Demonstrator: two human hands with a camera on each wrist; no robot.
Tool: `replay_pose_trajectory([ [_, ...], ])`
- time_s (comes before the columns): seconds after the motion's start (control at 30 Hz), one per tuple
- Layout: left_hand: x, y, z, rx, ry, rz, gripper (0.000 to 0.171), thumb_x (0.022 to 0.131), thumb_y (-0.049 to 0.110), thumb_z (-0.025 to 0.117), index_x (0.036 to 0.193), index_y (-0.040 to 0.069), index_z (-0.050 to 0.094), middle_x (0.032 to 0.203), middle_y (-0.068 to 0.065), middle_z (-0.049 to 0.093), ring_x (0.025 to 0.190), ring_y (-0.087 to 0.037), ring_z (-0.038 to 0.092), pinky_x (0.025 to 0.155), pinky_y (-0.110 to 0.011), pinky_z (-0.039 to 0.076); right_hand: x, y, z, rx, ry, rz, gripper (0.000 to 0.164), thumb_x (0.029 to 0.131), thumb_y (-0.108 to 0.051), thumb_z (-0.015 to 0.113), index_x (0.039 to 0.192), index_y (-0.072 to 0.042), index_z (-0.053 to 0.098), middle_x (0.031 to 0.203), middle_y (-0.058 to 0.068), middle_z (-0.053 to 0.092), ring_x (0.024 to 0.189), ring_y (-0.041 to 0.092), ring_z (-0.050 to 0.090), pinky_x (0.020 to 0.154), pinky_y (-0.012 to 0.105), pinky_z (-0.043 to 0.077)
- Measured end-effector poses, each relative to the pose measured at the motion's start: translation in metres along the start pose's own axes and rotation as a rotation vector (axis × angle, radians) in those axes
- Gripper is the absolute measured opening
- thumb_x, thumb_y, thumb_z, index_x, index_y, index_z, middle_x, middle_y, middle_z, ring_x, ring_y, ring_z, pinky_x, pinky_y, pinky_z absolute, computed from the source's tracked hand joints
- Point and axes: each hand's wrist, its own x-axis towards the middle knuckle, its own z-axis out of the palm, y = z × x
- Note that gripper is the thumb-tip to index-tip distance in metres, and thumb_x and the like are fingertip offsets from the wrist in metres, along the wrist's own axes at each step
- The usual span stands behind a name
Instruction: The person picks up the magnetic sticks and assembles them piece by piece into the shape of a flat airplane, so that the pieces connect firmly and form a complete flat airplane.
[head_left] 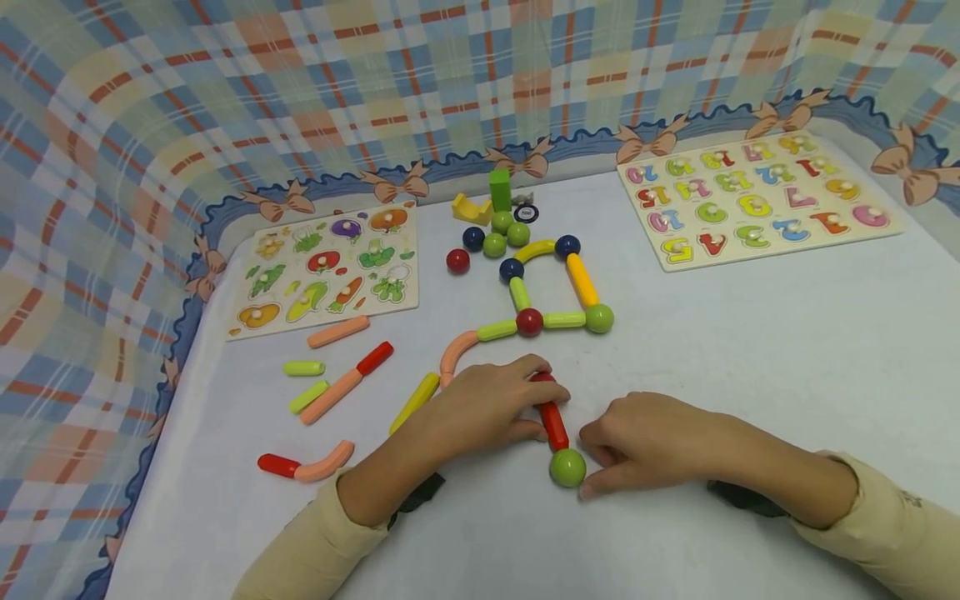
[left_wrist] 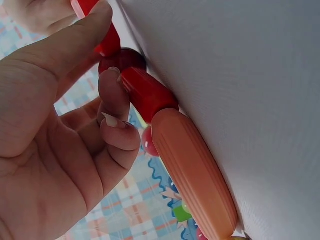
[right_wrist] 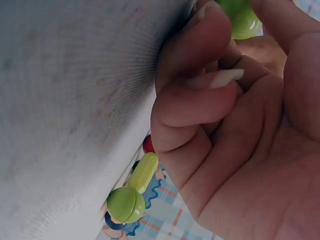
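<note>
Looked partway done: far loop (head_left: 583,282) was joined, left hand (head_left: 483,408) pinched the near red rod (head_left: 553,423), right hand (head_left: 648,442) curled by the green ball (head_left: 567,468), finger grip unclear, left-side sticks (head_left: 332,397) lay loose.

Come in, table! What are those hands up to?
Left hand grips red stick. Right hand beside green ball, contact unclear. Yellow stick lies beside left arm.

Our left forearm (head_left: 386,479) angles toward the table's (head_left: 720,350) far right corner, the left hand (head_left: 480,408) back uppermost, thumb and fingers bent in a grip. Our right forearm (head_left: 780,467) points toward the left edge, the right hand (head_left: 648,442) close by, fingers curled, thumb stretched out; whether it pinches, we cannot tell.
</note>
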Motion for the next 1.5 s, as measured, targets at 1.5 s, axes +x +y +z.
replay_pose_trajectory([
  [1.5, -0.150, -0.113, -0.033, -0.178, -0.115, -0.865, 0.040, 0.074, 0.037, 0.073, 0.103, 0.013, 0.060, 0.089, -0.006, 0.053, 0.078, -0.023, 0.048, 0.064, -0.038, 0.042, 0.003, 0.009, 0.003, 0.039, -0.048, -0.007, 0.028, 0.080, -0.045, 0.064, 0.063, -0.029, 0.048, 0.048, -0.017, 0.038, 0.044, 0.001, 0.039, 0.043, 0.020, 0.026],
])
